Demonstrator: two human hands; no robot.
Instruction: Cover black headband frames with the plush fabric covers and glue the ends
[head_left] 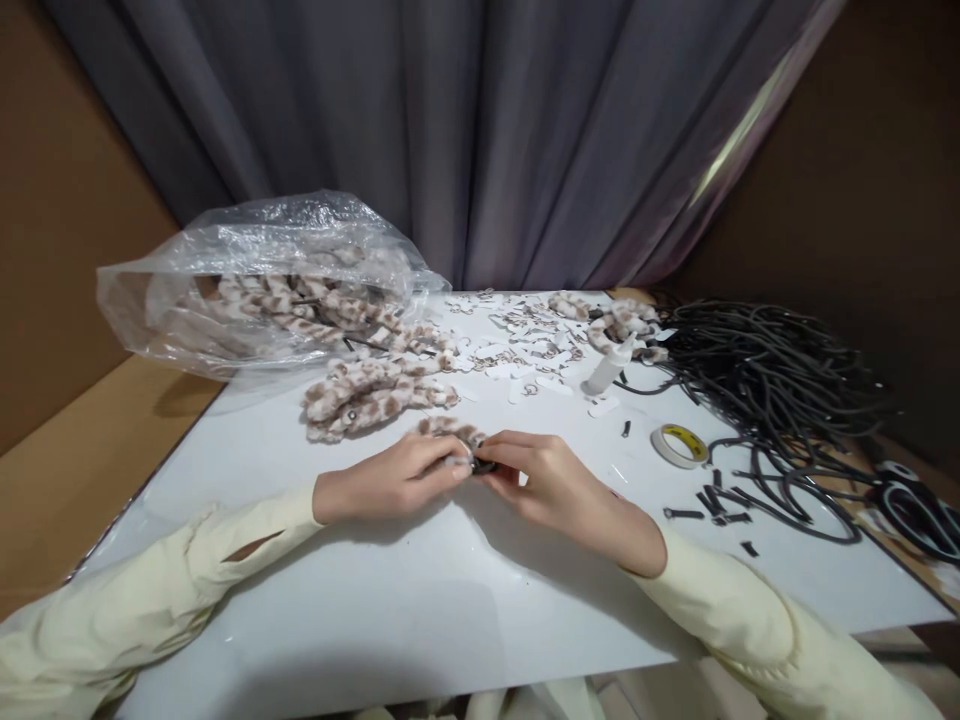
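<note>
My left hand [405,480] and my right hand [551,482] meet near the middle of the white table, their fingertips almost touching. Between them is a fluffy cream-and-brown spotted strip [450,428], its plush part showing just behind my fingers. The left thumb and fingers pinch its near end. At a small dark piece [484,466] beside that end, the right fingers are closed; they hide most of it, so its exact kind cannot be made out. A bundle of similar spotted plush strips [367,398] lies just beyond my left hand.
A clear plastic bag [187,300] of spotted strips stands back left. Small metal rings and white tags [525,340] lie scattered behind. To the right are a white bottle [609,368], a tape roll [679,446], short black pieces [712,503] and a black cord heap [772,370].
</note>
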